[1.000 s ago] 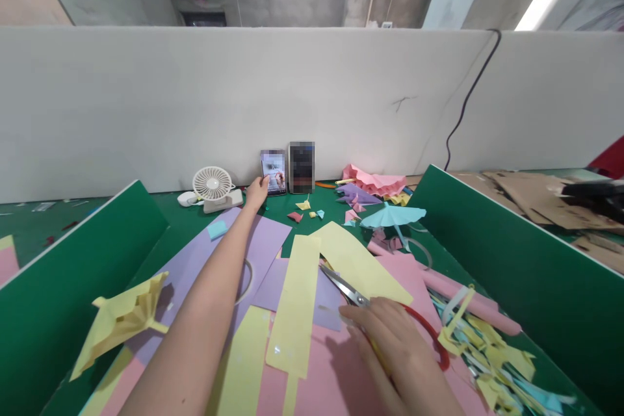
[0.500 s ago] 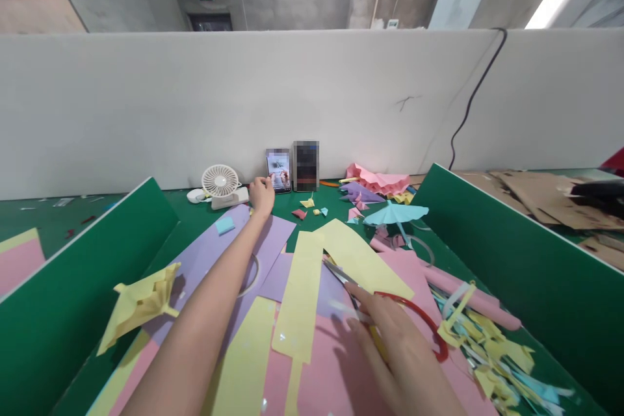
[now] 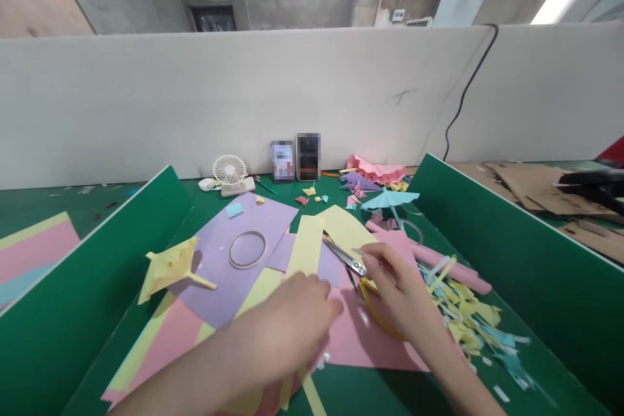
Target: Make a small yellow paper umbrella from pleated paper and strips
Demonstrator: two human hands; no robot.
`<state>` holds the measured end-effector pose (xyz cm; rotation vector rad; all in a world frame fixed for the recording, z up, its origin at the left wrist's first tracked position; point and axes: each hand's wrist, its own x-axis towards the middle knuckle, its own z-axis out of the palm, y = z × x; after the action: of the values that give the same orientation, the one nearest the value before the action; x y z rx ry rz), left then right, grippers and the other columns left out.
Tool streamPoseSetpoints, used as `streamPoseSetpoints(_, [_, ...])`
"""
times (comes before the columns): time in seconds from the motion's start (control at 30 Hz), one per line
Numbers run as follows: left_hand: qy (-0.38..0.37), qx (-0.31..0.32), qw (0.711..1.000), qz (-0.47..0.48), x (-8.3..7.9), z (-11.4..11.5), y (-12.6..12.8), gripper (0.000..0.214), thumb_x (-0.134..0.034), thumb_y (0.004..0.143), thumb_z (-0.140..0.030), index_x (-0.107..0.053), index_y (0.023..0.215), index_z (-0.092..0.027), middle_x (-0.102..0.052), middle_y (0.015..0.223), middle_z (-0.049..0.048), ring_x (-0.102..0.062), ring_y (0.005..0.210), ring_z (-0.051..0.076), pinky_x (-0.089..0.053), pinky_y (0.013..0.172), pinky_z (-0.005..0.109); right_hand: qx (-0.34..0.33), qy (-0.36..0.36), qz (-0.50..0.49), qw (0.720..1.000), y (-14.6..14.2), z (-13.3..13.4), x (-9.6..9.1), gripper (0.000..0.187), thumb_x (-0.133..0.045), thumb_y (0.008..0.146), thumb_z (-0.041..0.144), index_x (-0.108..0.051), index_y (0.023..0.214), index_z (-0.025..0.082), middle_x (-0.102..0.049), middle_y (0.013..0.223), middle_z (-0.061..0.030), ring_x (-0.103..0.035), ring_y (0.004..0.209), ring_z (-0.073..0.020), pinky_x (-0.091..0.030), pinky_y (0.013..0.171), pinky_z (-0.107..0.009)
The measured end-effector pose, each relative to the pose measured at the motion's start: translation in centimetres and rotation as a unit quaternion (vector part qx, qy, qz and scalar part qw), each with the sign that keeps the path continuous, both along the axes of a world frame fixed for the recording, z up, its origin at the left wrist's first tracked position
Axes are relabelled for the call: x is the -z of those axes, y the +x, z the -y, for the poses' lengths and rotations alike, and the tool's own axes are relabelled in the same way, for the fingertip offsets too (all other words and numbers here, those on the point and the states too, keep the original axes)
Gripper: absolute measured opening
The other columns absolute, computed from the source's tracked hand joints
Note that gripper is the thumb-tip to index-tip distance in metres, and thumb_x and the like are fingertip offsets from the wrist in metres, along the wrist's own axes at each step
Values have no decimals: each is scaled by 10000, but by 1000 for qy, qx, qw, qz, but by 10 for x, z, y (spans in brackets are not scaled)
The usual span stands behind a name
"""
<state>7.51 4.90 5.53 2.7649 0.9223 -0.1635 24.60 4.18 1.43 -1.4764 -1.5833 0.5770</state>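
Note:
My right hand (image 3: 397, 279) is closed over the handle end of the scissors (image 3: 344, 255), fingers curled. The blades point away to the left, slightly apart, and one yellow handle loop (image 3: 375, 312) shows below the fingers. The other loop is hidden. My left hand (image 3: 299, 315), smeared by motion, hovers over or rests on a long strip of yellow paper (image 3: 307, 237). Its fingertips are turned down and I cannot make out a hold. Under both hands lie a pink sheet (image 3: 361, 344) and a small purple piece (image 3: 329, 263).
A tape roll (image 3: 247, 249) lies on purple paper (image 3: 209, 273). Paper umbrellas, yellow (image 3: 170, 266) and blue (image 3: 390, 198), stand at either side. Shredded scraps (image 3: 468, 312) lie right. Behind are a white fan (image 3: 230, 170) and two propped screens (image 3: 283, 162). Green panels (image 3: 112, 247) flank the workspace.
My left hand has drawn back from beside the phone to the yellow paper in front of me. My right hand has closed over the scissors' handles. The view has shifted slightly.

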Motion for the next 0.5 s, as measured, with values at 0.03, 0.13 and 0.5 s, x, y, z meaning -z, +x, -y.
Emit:
streamPoseSetpoints(0.03, [9, 65, 998, -13, 6, 12, -2, 35, -569, 713, -155, -576, 709, -189, -587, 699, 48, -551, 643, 201, -362, 535, 300, -1, -1, -10, 1000, 1, -1, 0, 169, -410, 851, 289, -536, 804, 185, -604, 790, -42, -557, 697, -169, -437, 605, -253])
streamPoseSetpoints(0.13, [3, 112, 993, -25, 30, 33, -9, 117, -593, 703, -226, -572, 812, -191, -571, 860, 71, -537, 788, 224, -380, 596, 303, -10, -2, -33, 999, 1, -1, 0, 162, -424, 843, 291, -537, 800, 183, -587, 767, -30, -539, 666, -160, -427, 594, -250])
streamPoseSetpoints(0.5, [18, 90, 996, 22, 54, 43, -26, 86, -452, 841, -229, -517, 804, -186, -575, 905, 36, -501, 827, 173, -348, 678, 275, -21, 1, -40, 999, -1, -5, 6, 156, -426, 840, 291, -532, 819, 177, -571, 713, -22, -530, 633, -164, -417, 577, -267])
